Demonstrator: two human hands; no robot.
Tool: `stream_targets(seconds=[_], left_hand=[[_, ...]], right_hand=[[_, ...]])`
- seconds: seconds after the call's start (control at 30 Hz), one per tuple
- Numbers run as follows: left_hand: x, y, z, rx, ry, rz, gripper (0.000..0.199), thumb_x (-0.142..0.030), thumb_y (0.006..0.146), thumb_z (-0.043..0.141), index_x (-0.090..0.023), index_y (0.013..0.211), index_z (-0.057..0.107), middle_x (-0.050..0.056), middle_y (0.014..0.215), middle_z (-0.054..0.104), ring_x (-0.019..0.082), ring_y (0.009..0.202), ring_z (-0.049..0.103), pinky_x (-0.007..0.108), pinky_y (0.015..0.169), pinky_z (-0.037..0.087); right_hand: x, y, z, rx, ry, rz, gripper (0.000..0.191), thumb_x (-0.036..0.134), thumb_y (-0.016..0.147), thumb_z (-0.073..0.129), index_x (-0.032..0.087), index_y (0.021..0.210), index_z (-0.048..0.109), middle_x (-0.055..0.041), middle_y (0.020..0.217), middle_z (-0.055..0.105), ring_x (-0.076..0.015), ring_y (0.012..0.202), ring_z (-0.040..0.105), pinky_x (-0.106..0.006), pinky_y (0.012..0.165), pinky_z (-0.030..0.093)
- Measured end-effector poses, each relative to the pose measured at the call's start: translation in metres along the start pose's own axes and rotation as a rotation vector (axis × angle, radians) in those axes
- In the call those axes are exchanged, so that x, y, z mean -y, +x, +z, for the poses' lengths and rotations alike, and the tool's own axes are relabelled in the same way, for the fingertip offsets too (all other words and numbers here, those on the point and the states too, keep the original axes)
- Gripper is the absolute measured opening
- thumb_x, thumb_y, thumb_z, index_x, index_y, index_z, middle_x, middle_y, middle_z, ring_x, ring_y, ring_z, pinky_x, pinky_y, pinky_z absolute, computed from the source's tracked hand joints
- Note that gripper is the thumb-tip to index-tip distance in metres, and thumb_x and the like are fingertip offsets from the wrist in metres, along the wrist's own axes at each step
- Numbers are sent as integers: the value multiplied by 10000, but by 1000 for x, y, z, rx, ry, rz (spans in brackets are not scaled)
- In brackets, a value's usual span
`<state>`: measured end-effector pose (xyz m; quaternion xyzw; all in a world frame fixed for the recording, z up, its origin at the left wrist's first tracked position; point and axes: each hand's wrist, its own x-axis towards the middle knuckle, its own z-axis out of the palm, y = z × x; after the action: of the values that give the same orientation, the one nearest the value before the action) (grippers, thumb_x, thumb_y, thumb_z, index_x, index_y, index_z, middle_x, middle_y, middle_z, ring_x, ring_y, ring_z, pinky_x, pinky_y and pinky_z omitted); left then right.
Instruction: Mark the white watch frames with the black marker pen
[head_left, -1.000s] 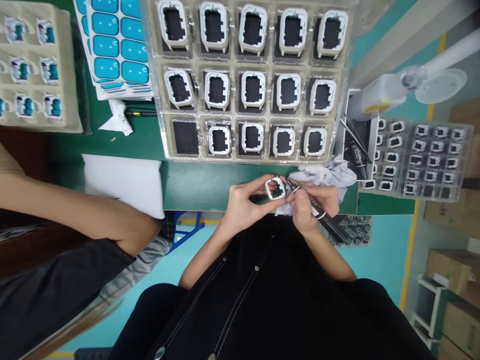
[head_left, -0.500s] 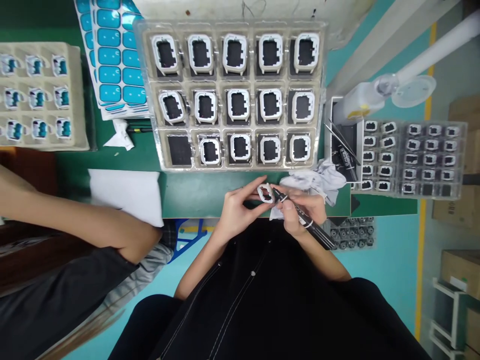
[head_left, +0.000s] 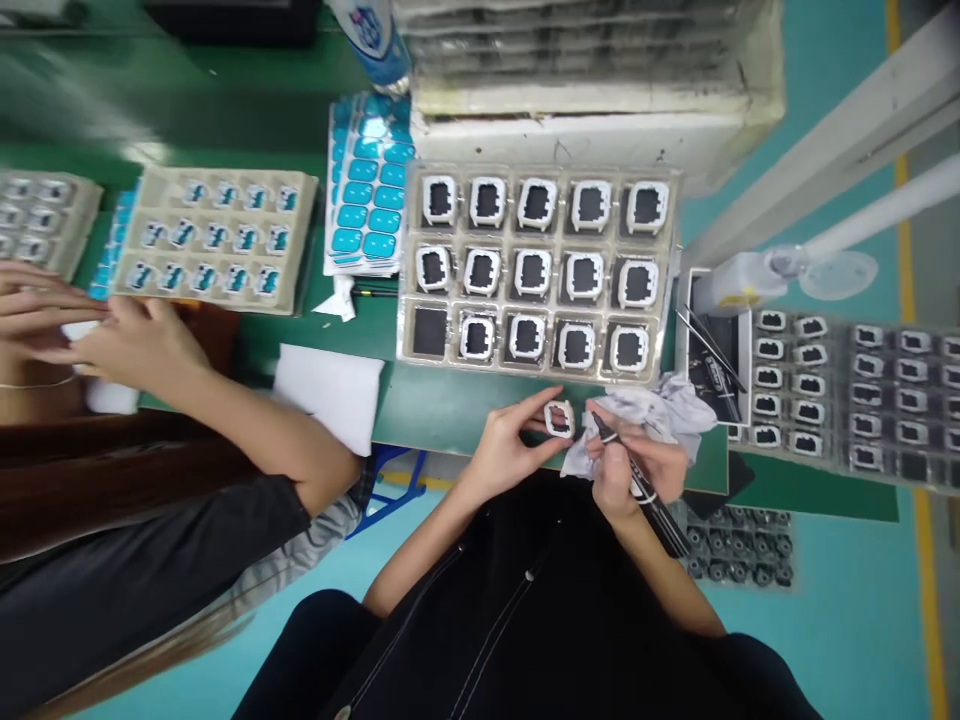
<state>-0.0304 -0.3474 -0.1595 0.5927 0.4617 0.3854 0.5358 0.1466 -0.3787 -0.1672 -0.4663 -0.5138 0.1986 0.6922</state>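
Between thumb and fingers, my left hand (head_left: 504,448) pinches a small white watch-case frame (head_left: 559,419) with a dark notched opening. My right hand (head_left: 637,468) is closed around a black marker pen (head_left: 651,505), its dark tip pointing up and left. A short gap separates the marker tip from the frame. Just beyond my hands lies a clear plastic tray (head_left: 517,370) with similar white frames in its pockets; the front-left pocket holds only a dark pad. A crumpled whitish cloth (head_left: 652,408) lies partly beneath and behind my right hand.
A folded white cloth (head_left: 330,390) and blue sticker sheets (head_left: 367,200) lie to the left. Another person's hands (head_left: 127,345) work beside a beige tray (head_left: 300,250). At right are a white box (head_left: 742,370) with tweezers, a clear bottle (head_left: 739,285) and further trays (head_left: 847,440).
The marker tip has moved away from the white frame, opening a gap to the right. My view has shifted left and up, so the other person's hands now show.
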Motion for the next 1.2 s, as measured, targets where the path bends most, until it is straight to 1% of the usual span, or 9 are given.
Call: stream_targets(seconds=[0.17, 0.37, 0.43, 0.57, 0.77, 0.9, 0.97, 1.07, 1.2], left_hand=[[1, 0, 5, -20, -14, 10, 676, -282, 973, 935, -236, 1617, 736, 77, 1236, 906, 228, 980, 914, 343, 953, 792], [5, 3, 9, -51, 9, 52, 560, -264, 954, 944, -222, 1496, 806, 66, 1171, 905, 207, 942, 894, 324, 930, 785], [7, 4, 10, -50, 18, 60, 555, -248, 962, 921, -224, 1503, 801, 77, 1219, 904, 208, 952, 893, 320, 916, 784], [8, 5, 10, -53, 38, 70, 547, -277, 984, 905, -221, 1516, 791, 95, 1263, 899, 223, 1005, 889, 342, 929, 782], [1, 0, 4, -22, 81, 74, 601, -416, 998, 947, -215, 1539, 776, 93, 1190, 896, 225, 955, 859, 370, 936, 759], [-23, -4, -19, 33, 254, 108, 618, -489, 1009, 945, -232, 1544, 773, 46, 1011, 818, 194, 809, 753, 345, 825, 689], [-39, -6, -37, 8, 351, 158, 612, -505, 1027, 923, -244, 1556, 760, 43, 1036, 765, 185, 815, 715, 332, 808, 653], [-60, -3, -73, -164, 520, 251, 594, -464, 1082, 864, -291, 1626, 702, 71, 1203, 727, 182, 874, 670, 332, 818, 618], [-64, 18, -120, -390, 863, 346, 618, -435, 1119, 793, -331, 1707, 630, 95, 1242, 677, 278, 1110, 645, 447, 1007, 601]], right_hand=[[0, 0, -3, 116, -190, 152, 163, 282, 1066, 837, 274, 1186, 726, -56, 992, 903, -290, 895, 930, -421, 761, 805], [-9, -1, -13, 134, -19, -136, 125, 317, 1086, 777, 307, 1167, 684, 13, 853, 831, -311, 870, 910, -660, 895, 810], [-9, -2, -13, 157, -94, -38, 133, 320, 1076, 795, 295, 1165, 699, -20, 936, 864, -299, 885, 912, -610, 894, 812], [-5, -4, -7, 97, -237, 190, 232, 367, 1058, 849, 254, 1221, 729, -73, 1002, 896, -247, 816, 894, -403, 776, 781], [-4, -4, -4, -43, -104, 153, 211, 377, 1062, 844, 253, 1158, 702, -59, 949, 886, -232, 720, 867, -369, 717, 751], [-3, 0, -2, -47, -81, 182, 196, 361, 1065, 839, 240, 1141, 705, -19, 855, 844, -226, 695, 852, -345, 663, 720], [-2, 2, -1, -46, -64, 184, 207, 359, 1053, 853, 249, 1142, 702, -3, 839, 832, -230, 706, 857, -340, 646, 710], [-3, 0, -1, -25, -59, 203, 193, 361, 1054, 847, 250, 1122, 705, 3, 807, 820, -247, 746, 876, -327, 624, 695], [-7, -6, -3, 2, -103, 226, 193, 354, 1050, 849, 242, 1136, 718, -10, 870, 855, -211, 704, 850, -296, 607, 666]])
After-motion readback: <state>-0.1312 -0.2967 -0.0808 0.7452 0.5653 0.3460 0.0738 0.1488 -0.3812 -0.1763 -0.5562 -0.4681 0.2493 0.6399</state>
